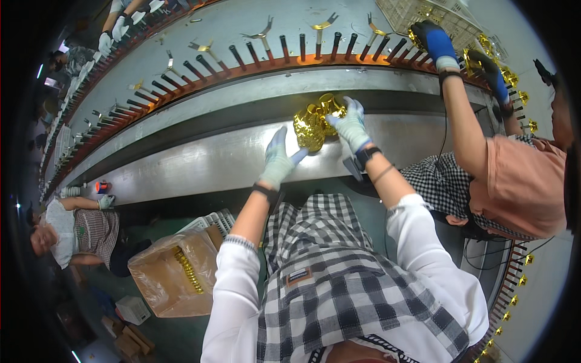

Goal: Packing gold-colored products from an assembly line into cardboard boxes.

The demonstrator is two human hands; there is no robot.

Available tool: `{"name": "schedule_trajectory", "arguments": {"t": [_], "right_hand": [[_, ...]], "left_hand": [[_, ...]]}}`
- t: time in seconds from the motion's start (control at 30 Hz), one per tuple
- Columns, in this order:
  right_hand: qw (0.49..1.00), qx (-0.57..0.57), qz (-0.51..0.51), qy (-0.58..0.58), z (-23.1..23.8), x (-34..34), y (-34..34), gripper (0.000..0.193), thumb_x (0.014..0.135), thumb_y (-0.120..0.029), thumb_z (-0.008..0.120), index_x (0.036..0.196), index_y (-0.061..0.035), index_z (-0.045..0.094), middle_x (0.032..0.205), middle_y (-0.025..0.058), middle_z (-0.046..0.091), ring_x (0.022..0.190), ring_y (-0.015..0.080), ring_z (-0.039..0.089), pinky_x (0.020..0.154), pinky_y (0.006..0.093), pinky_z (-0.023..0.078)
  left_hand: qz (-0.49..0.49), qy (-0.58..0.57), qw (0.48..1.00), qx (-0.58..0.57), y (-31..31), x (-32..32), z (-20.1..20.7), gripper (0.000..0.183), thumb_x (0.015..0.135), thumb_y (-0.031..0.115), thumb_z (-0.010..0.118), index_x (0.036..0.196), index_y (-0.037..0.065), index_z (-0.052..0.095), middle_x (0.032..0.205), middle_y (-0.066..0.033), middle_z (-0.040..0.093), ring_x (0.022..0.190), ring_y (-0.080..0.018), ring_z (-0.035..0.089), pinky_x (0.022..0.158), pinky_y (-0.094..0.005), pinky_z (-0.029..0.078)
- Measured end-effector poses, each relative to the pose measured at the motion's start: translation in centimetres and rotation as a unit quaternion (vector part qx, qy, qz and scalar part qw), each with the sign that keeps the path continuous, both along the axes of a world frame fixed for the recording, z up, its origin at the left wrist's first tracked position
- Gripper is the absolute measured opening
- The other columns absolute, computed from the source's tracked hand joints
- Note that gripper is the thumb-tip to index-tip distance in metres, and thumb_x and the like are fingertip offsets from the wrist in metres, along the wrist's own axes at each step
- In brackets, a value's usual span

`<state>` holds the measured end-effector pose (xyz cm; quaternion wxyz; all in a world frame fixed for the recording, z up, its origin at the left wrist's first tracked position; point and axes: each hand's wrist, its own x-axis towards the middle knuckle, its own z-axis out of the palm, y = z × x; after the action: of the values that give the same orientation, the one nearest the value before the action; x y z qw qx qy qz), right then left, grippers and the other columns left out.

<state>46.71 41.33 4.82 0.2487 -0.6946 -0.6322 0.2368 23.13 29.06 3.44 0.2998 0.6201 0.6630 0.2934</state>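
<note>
A small cluster of shiny gold, rounded pieces (309,129) rests on the metal ledge in front of me; their exact kind is hard to make out. My right hand (349,125), in a pale glove, has its thumb and fingers around a gold cup-shaped piece (327,103) at the right of the cluster. Just left of the cluster, my left hand (278,160), gloved too, is open with thumb and fingers apart. It holds nothing and stays clear of the gold pieces.
Beyond the steel ledge (200,157) runs a curved line of upright dark-tipped rods (254,55), some topped with gold forked pieces. At right, a co-worker's blue-gloved hand (437,42) handles gold parts near a crate (417,15). A lined carton (172,281) stands lower left.
</note>
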Motion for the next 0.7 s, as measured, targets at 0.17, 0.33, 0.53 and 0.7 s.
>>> {"name": "schedule_trajectory", "arguments": {"t": [0.17, 0.33, 0.53, 0.7], "right_hand": [[0.966, -0.242, 0.087, -0.002, -0.1, -3.0, 5.8, 0.102, 0.064, -0.061, 0.086, 0.146, -0.0109, 0.052, 0.151, 0.0249, 0.044, 0.141, 0.0446, 0.041, 0.116, 0.0495, 0.039], [0.971, -0.133, 0.157, 0.118, -5.8, -1.5, 7.0, 0.073, 0.069, -0.046, 0.089, 0.123, -0.0023, 0.067, 0.115, 0.0195, 0.074, 0.11, 0.0304, 0.071, 0.099, 0.0377, 0.054], [0.96, -0.141, 0.207, 0.127, -7.8, 3.0, 6.4, 0.073, 0.068, -0.037, 0.09, 0.124, 0.0012, 0.063, 0.112, 0.0161, 0.074, 0.102, 0.0276, 0.071, 0.094, 0.0357, 0.055], [0.977, -0.066, 0.172, 0.109, -7.8, 6.3, 0.9, 0.07, 0.068, -0.031, 0.091, 0.122, 0.0014, 0.062, 0.118, 0.0175, 0.068, 0.107, 0.0269, 0.068, 0.094, 0.037, 0.055]], "left_hand": [[0.036, 0.103, 0.988, -0.112, 8.3, 3.0, -0.3, 0.117, 0.065, 0.058, 0.088, 0.157, 0.009, 0.035, 0.161, -0.0282, 0.027, 0.144, -0.0444, 0.038, 0.117, -0.0464, 0.038], [0.056, -0.031, 0.995, -0.083, 7.8, 3.1, -5.4, 0.102, 0.065, 0.044, 0.092, 0.147, 0.006, 0.045, 0.145, -0.0244, 0.044, 0.128, -0.0424, 0.055, 0.109, -0.0436, 0.048], [0.092, -0.178, 0.98, 0.015, 4.9, 5.2, -8.0, 0.099, 0.064, 0.038, 0.095, 0.144, 0.003, 0.047, 0.139, -0.0216, 0.049, 0.126, -0.0361, 0.057, 0.107, -0.0435, 0.05], [0.099, -0.229, 0.967, 0.05, 3.1, 5.4, -10.5, 0.115, 0.06, 0.04, 0.098, 0.151, 0.001, 0.038, 0.139, -0.0222, 0.047, 0.13, -0.0363, 0.052, 0.11, -0.0436, 0.048]]}}
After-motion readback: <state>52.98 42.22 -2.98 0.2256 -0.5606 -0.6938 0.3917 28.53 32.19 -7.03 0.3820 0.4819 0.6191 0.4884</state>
